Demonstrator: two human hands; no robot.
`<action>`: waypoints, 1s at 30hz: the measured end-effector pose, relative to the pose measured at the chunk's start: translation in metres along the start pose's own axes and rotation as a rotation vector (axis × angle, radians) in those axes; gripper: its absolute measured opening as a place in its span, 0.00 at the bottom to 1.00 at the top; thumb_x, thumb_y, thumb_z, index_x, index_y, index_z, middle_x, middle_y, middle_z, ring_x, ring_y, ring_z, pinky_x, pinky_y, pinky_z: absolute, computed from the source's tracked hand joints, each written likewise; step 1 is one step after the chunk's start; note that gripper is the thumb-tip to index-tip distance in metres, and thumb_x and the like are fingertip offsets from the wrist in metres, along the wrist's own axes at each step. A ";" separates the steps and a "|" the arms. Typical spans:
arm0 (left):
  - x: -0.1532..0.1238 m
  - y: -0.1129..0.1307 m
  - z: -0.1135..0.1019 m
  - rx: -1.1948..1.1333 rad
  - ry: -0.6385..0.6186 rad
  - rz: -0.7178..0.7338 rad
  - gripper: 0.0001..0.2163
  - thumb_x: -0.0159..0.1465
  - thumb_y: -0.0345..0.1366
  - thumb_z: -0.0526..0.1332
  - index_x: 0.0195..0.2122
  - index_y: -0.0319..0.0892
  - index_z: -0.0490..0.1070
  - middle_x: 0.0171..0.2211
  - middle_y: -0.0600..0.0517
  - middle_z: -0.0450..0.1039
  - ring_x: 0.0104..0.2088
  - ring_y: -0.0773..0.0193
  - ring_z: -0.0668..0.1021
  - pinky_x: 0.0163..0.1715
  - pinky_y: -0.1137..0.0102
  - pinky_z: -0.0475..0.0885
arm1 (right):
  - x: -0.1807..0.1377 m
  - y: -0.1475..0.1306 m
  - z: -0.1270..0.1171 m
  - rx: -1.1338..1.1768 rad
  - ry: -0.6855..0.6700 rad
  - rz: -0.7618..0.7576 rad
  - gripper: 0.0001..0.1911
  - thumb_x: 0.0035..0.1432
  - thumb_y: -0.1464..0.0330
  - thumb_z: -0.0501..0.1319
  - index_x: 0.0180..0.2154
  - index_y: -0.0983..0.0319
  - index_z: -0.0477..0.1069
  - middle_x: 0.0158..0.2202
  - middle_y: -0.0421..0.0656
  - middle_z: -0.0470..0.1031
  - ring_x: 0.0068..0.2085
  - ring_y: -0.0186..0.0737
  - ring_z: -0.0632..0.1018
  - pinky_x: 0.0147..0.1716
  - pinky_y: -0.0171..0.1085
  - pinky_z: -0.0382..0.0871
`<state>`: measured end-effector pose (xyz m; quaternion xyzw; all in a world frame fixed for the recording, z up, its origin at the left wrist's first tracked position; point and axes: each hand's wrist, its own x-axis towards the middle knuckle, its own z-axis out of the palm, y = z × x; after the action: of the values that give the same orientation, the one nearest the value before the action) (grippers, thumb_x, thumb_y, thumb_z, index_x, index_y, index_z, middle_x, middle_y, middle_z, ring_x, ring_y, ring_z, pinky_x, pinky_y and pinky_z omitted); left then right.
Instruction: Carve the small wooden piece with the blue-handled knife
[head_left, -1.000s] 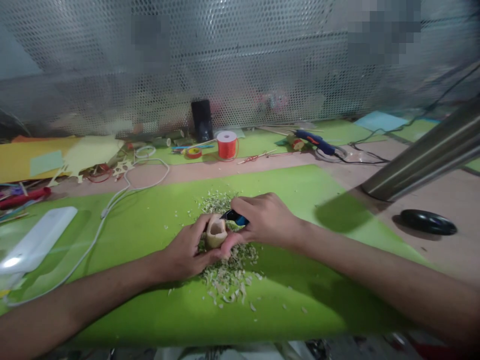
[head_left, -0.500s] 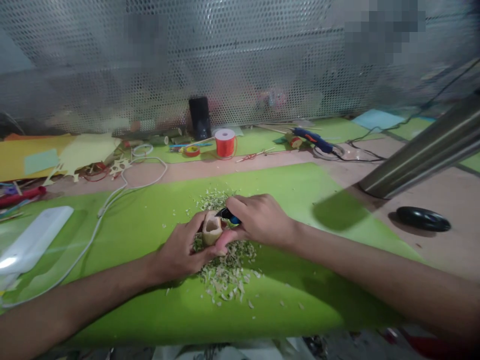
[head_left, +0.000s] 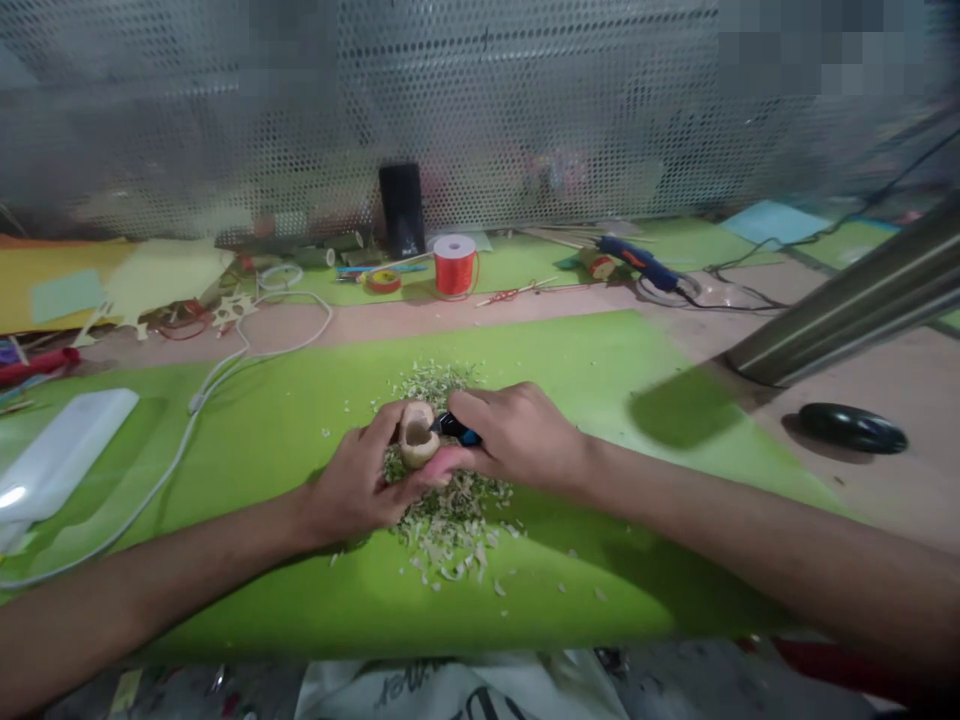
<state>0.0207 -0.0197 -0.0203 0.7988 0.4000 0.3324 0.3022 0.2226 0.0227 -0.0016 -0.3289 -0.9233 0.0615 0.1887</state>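
My left hand (head_left: 352, 485) is closed around a short, pale, hollow piece of bamboo (head_left: 418, 453), its open end tilted up toward me. My right hand (head_left: 529, 435) grips a craft knife (head_left: 459, 430) with a black and blue handle. The knife's tip is at the right side of the bamboo's rim; the blade itself is hardly visible. The right thumb rests low against the bamboo, close to the left fingers. Beneath both hands, pale and greenish shavings (head_left: 457, 550) lie heaped on a green mat (head_left: 285, 590).
Behind the mat stand a spool of red cord (head_left: 454, 268) and a black phone (head_left: 402, 210). A blue glue gun (head_left: 637, 262) lies at back right, near a slanted metal post (head_left: 847, 300) and a black oval object (head_left: 853, 428). At left are a white power bank (head_left: 67, 450) and its cable (head_left: 191, 440).
The bamboo has turned slightly in my left hand, and the knife tip has shifted along its rim. The camera view has tipped down a little.
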 end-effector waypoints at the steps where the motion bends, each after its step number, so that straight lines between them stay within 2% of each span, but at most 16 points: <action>1: 0.000 0.000 0.000 0.008 0.010 0.013 0.20 0.62 0.45 0.63 0.49 0.41 0.61 0.34 0.49 0.77 0.29 0.64 0.78 0.27 0.71 0.72 | 0.000 0.000 0.001 0.004 0.002 -0.005 0.39 0.57 0.36 0.32 0.32 0.61 0.64 0.21 0.41 0.67 0.20 0.33 0.63 0.21 0.34 0.43; 5: 0.000 -0.001 0.000 0.003 0.023 0.069 0.19 0.62 0.42 0.63 0.50 0.42 0.60 0.33 0.51 0.75 0.27 0.66 0.76 0.26 0.73 0.70 | 0.000 -0.001 0.001 0.003 0.015 -0.016 0.40 0.56 0.35 0.31 0.30 0.61 0.64 0.21 0.41 0.67 0.20 0.32 0.61 0.21 0.34 0.43; 9: 0.000 -0.004 0.000 0.001 0.050 0.128 0.20 0.62 0.38 0.64 0.52 0.43 0.60 0.37 0.50 0.74 0.32 0.65 0.76 0.31 0.72 0.72 | 0.001 0.000 -0.001 -0.024 0.041 -0.043 0.40 0.58 0.37 0.31 0.29 0.61 0.63 0.20 0.41 0.66 0.20 0.32 0.60 0.21 0.34 0.43; 14: -0.002 -0.007 0.000 -0.047 0.036 0.104 0.22 0.62 0.36 0.64 0.55 0.45 0.59 0.45 0.47 0.73 0.39 0.63 0.77 0.37 0.70 0.73 | -0.001 0.001 -0.001 -0.062 0.102 -0.056 0.38 0.59 0.38 0.33 0.29 0.61 0.64 0.19 0.41 0.65 0.20 0.32 0.60 0.21 0.35 0.43; 18: -0.004 -0.006 0.001 -0.126 0.013 0.090 0.23 0.62 0.36 0.64 0.55 0.45 0.57 0.45 0.47 0.73 0.38 0.63 0.78 0.35 0.70 0.74 | -0.003 0.000 -0.003 -0.092 0.145 -0.069 0.37 0.58 0.37 0.37 0.28 0.60 0.64 0.18 0.40 0.63 0.20 0.33 0.60 0.21 0.36 0.44; 24: -0.002 -0.004 0.001 -0.109 0.005 0.104 0.22 0.62 0.37 0.64 0.54 0.43 0.57 0.44 0.45 0.75 0.37 0.62 0.79 0.34 0.69 0.76 | -0.003 0.000 -0.003 -0.188 0.255 -0.142 0.35 0.60 0.39 0.40 0.26 0.61 0.64 0.17 0.39 0.64 0.18 0.31 0.61 0.20 0.35 0.46; 28: -0.002 -0.008 0.002 -0.105 0.004 0.139 0.23 0.61 0.36 0.65 0.54 0.42 0.57 0.46 0.44 0.75 0.40 0.59 0.80 0.36 0.67 0.78 | -0.004 0.001 0.004 -0.184 0.382 -0.188 0.33 0.62 0.41 0.43 0.27 0.62 0.65 0.15 0.36 0.64 0.17 0.29 0.61 0.19 0.33 0.46; 30: -0.004 -0.012 0.004 -0.105 0.016 0.136 0.23 0.61 0.34 0.65 0.55 0.42 0.58 0.46 0.44 0.74 0.42 0.58 0.80 0.39 0.65 0.78 | -0.004 0.002 0.006 -0.151 0.391 -0.198 0.32 0.62 0.42 0.45 0.28 0.63 0.66 0.16 0.36 0.65 0.17 0.29 0.62 0.19 0.33 0.47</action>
<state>0.0164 -0.0174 -0.0326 0.8045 0.3294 0.3790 0.3173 0.2244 0.0220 -0.0091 -0.2554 -0.8989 -0.0915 0.3441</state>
